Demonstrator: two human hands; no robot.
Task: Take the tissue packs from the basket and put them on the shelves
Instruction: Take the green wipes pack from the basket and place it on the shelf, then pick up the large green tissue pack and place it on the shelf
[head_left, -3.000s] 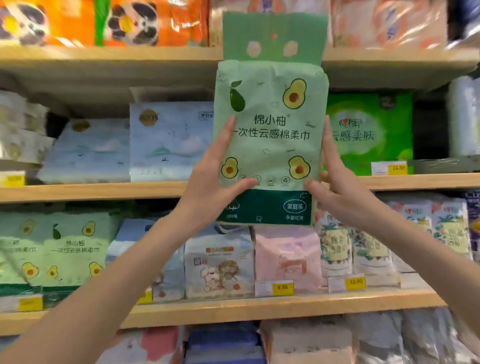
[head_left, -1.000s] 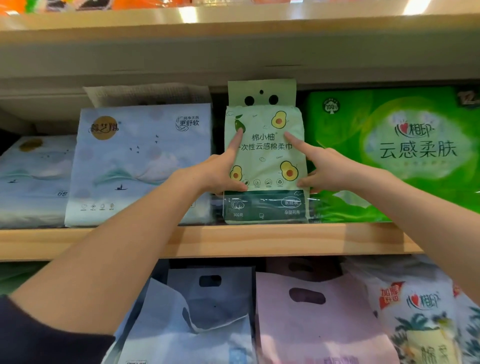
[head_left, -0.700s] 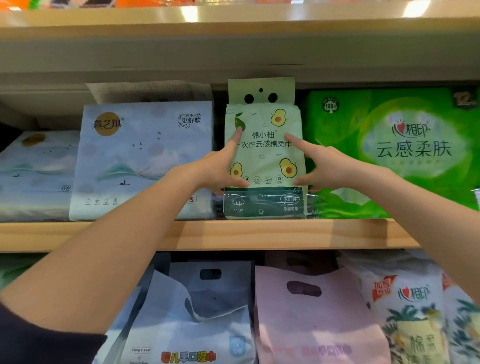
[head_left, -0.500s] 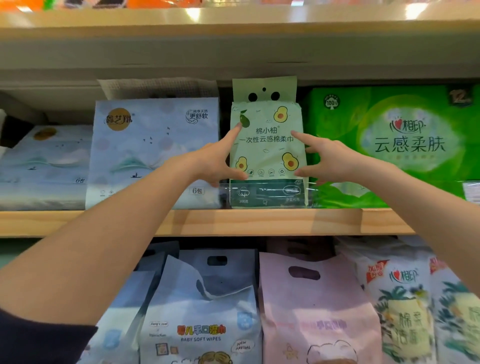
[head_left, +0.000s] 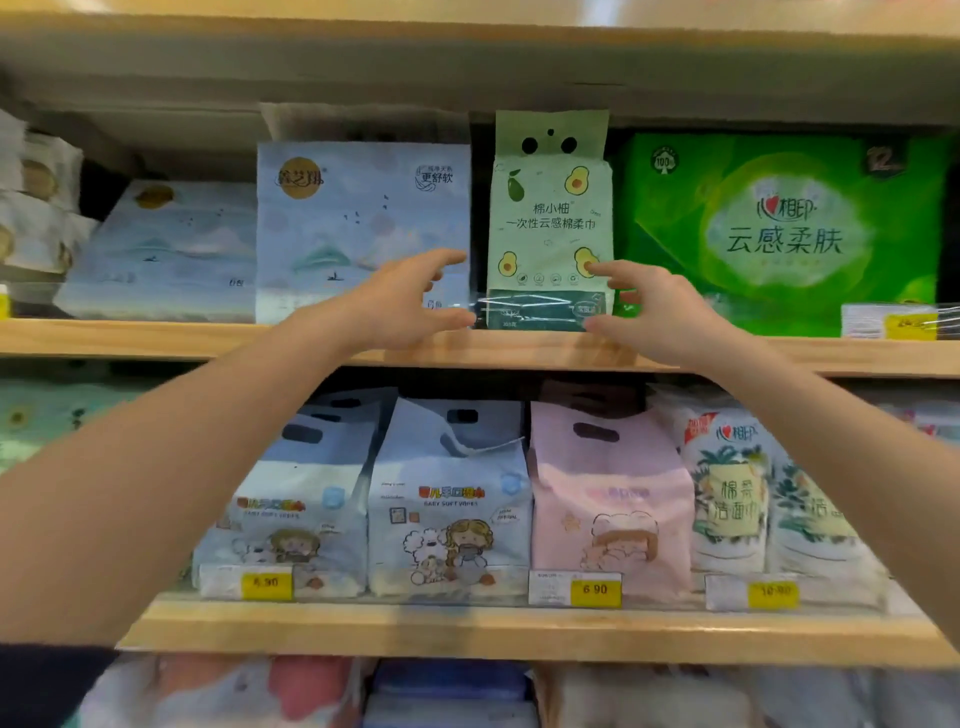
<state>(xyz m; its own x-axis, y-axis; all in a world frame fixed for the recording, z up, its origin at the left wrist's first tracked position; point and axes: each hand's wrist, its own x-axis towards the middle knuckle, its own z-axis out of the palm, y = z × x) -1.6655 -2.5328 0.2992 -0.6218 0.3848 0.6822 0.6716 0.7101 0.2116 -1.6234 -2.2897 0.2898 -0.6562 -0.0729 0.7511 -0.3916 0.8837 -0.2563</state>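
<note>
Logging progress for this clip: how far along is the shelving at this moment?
Done: the avocado-print pack stands upright on the upper shelf, between the pale blue pack and the bright green pack. In hand: nothing; the left hand and right hand hover open on either side of it. Left: unknown, since the basket is out of view.

We see a wooden shelf (head_left: 208, 340); on it the avocado pack (head_left: 550, 223) stands upright, a pale blue pack (head_left: 358, 223) just left, a green pack (head_left: 779, 234) just right.
</note>
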